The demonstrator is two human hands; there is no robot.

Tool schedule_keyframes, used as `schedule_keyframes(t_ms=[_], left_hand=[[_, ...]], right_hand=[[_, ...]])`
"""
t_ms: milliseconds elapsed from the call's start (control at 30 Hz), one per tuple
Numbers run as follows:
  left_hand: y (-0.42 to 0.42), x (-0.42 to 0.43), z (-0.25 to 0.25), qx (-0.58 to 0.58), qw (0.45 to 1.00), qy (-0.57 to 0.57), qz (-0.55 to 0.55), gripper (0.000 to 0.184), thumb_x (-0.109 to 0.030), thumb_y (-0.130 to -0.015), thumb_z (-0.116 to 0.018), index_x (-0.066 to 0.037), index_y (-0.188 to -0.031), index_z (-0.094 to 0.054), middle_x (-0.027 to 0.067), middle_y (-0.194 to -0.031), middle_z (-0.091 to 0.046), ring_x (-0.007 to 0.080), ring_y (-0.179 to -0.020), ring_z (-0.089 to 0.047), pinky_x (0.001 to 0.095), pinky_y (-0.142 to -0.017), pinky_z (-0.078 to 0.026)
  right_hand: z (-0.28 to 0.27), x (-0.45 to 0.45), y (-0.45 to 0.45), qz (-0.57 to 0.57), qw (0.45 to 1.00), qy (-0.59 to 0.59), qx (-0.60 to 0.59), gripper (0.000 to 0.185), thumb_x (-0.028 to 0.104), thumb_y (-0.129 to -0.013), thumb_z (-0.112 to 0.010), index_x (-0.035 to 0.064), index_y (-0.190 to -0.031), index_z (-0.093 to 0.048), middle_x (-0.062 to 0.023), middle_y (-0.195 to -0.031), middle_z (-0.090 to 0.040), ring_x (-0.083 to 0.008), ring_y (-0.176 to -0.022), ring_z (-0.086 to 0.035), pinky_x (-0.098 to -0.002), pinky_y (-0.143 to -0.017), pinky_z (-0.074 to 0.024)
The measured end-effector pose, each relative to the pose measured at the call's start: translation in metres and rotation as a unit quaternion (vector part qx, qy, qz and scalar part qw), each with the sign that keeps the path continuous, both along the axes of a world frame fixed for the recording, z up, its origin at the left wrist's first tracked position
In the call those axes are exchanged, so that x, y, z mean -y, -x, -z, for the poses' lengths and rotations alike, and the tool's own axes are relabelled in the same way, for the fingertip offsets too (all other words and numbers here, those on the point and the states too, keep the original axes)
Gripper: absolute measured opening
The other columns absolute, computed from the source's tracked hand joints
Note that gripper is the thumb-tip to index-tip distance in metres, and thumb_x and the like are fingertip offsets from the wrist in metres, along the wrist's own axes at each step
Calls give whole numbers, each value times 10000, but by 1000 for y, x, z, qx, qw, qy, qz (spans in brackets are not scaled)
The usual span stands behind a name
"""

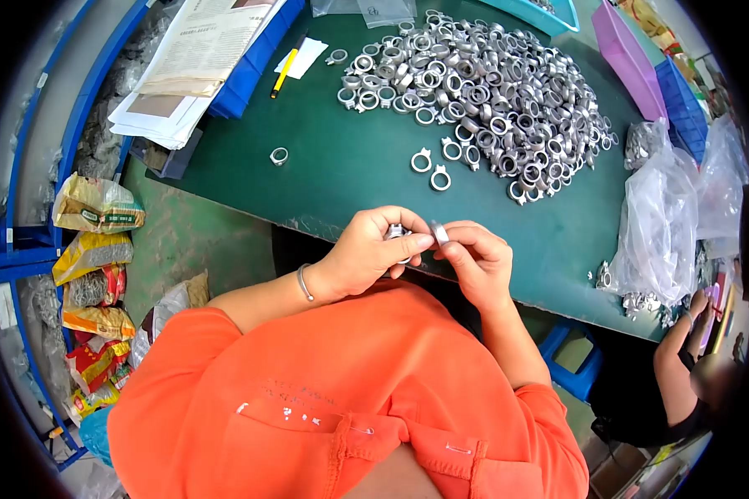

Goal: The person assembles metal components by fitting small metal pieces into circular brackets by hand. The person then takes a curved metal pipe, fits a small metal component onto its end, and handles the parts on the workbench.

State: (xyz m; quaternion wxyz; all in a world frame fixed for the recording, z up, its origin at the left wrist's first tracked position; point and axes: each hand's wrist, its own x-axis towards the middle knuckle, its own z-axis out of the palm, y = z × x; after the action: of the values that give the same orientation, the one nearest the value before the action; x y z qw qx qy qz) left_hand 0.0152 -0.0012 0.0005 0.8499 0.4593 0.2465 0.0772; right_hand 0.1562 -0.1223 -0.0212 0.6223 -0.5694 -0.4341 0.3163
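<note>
My left hand (364, 249) is closed around at least one grey metal ring (397, 232), partly hidden by the fingers and thumb. Between the thumb and fingers of my right hand (481, 259) is another metal ring (439, 233), seen nearly edge-on. The tip of my left thumb is close to this ring; whether it touches cannot be told. Both hands are just over the near edge of the green table (324, 187). Beyond them lies a large heap of similar metal rings (474, 91), many with small lugs. One separate ring (279, 156) lies to the left.
A yellow marker (285, 73) lies beside white paper at the back left. Newspapers (200, 50) rest over a blue bin (237, 96). Plastic bags (659, 216) and small metal parts occupy the right side. Another person's arm (678, 366) is at lower right, near a blue stool (572, 358).
</note>
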Motion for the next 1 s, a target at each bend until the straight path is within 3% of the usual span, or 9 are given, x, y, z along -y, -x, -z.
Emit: schedule_keyframes(t_ms=[33,167,300,467,567,633,733,933,1000], left_hand=[[0,0,0,-2,1000,2,0,85,-89,-864,-591,-14,-902,-578,52,-705,-568,66,-552,-488,179,-458,-385],[2,2,1,-5,998,-61,14,93,-72,-859,-598,11,-899,-596,46,-780,-577,54,-553,-484,174,-471,-385],[4,3,-2,-5,990,-139,20,81,-50,-848,-607,24,-882,-615,39,-880,-577,50,-567,-492,173,-479,-390],[4,4,-2,12,987,-158,8,78,-40,-831,-625,20,-880,-618,44,-875,-573,50,-579,-496,175,-487,-397],[3,4,0,23,982,-190,-6,98,-32,-807,-653,16,-882,-609,38,-861,-568,50,-586,-500,180,-496,-406],[3,5,3,31,975,-218,-16,116,-29,-793,-668,12,-882,-605,33,-855,-565,50,-590,-502,182,-501,-409],[3,5,5,29,954,-295,-43,147,-39,-775,-692,2,-891,-611,14,-841,-559,46,-594,-504,179,-511,-409],[4,4,5,19,950,-309,-44,120,-34,-798,-660,-6,-912,-637,22,-843,-565,38,-580,-493,179,-501,-402],[5,3,5,20,948,-314,-41,111,-26,-806,-645,-4,-915,-636,27,-851,-570,41,-573,-489,182,-500,-403]], right_hand=[[-3,-2,2,1,999,-21,50,72,-24,-765,-651,-7,-834,-641,-107,-876,-657,-174,-781,-618,-277,-687,-493],[-2,1,4,11,998,-23,57,79,-46,-751,-650,-6,-816,-629,-120,-915,-661,-186,-818,-625,-282,-712,-499],[6,4,6,-5,999,-31,-23,121,-78,-758,-631,-8,-844,-582,-142,-972,-649,-195,-891,-624,-286,-763,-504],[2,3,13,14,988,-65,-140,222,-126,-748,-615,-2,-895,-503,-169,-1021,-630,-205,-940,-614,-298,-789,-507],[7,4,10,22,995,-91,-34,275,-141,-728,-622,7,-903,-470,-185,-1044,-614,-228,-937,-615,-308,-772,-514],[7,6,7,17,991,-88,104,287,-138,-717,-635,11,-904,-475,-191,-1052,-601,-252,-931,-613,-318,-762,-517],[6,5,9,40,985,-97,134,310,-136,-706,-647,15,-916,-477,-191,-1029,-598,-261,-916,-607,-323,-759,-517],[3,6,16,68,989,-129,-5,323,-157,-686,-653,13,-909,-493,-166,-972,-607,-242,-874,-599,-305,-745,-511],[0,7,13,58,989,-124,54,294,-155,-691,-646,12,-888,-503,-159,-943,-614,-241,-851,-603,-302,-729,-507]])
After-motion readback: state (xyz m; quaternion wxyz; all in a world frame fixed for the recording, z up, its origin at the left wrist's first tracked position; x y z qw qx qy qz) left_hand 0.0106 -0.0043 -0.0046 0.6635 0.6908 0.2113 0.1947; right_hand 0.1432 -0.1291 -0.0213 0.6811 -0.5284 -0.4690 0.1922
